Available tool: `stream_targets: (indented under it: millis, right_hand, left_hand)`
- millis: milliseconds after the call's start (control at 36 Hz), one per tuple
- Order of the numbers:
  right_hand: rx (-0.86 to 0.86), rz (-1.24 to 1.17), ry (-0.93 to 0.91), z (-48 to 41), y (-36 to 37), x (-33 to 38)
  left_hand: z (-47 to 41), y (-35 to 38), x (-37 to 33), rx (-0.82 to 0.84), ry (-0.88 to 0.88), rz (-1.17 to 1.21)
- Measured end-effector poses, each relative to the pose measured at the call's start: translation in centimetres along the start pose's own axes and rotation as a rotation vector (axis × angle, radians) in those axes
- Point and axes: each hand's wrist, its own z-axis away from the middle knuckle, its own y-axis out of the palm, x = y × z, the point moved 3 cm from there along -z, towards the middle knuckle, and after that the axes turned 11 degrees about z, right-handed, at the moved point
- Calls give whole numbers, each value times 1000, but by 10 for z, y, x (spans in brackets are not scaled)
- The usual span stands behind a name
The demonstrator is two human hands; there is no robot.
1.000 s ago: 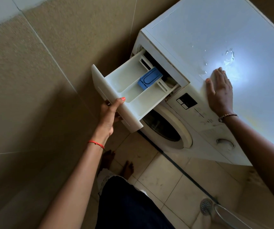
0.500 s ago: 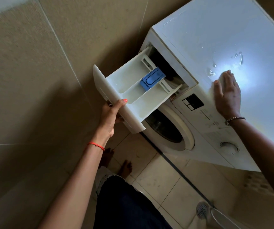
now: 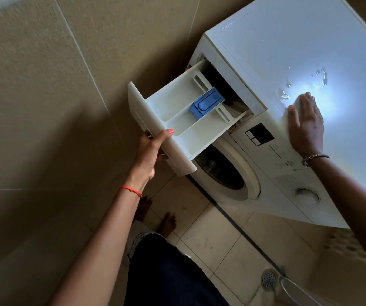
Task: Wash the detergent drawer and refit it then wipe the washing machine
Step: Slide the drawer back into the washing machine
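Observation:
The white detergent drawer [image 3: 177, 117] sticks far out of its slot at the top left of the white washing machine [image 3: 288, 47], with only its back end inside. A blue insert [image 3: 207, 103] sits in its rear compartment. My left hand [image 3: 153, 149] grips the drawer's front panel, thumb over the top edge and fingers underneath. My right hand [image 3: 305, 122] lies flat, fingers straight, on the machine's top near the front edge. Water drops [image 3: 320, 77] glisten on the lid just beyond it.
A beige tiled wall [image 3: 45, 107] stands close on the left of the drawer. The round door [image 3: 226, 173] and a dial [image 3: 306, 195] face the tiled floor. A floor drain [image 3: 269, 279] and a metal rim lie at the bottom right. My bare feet [image 3: 166, 221] stand below the drawer.
The view has shifted, so the machine sits further right in the frame. The drawer looks a little further out of its slot. Both hands keep their hold and place.

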Motion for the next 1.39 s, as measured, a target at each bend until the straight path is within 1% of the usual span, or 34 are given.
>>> stream_targets:
  millis: [472,861,1389]
  right_hand:
    - [8,4,4,1,-1,1]
    - [2,-5,11,1,-1,1]
    - [-2,-14,12,2,-1,3]
  left_hand:
    - [-1,7,-2,11,-4,-31]
    - [0,7,4,1,26,3]
    - [1,7,3,15,12,8]
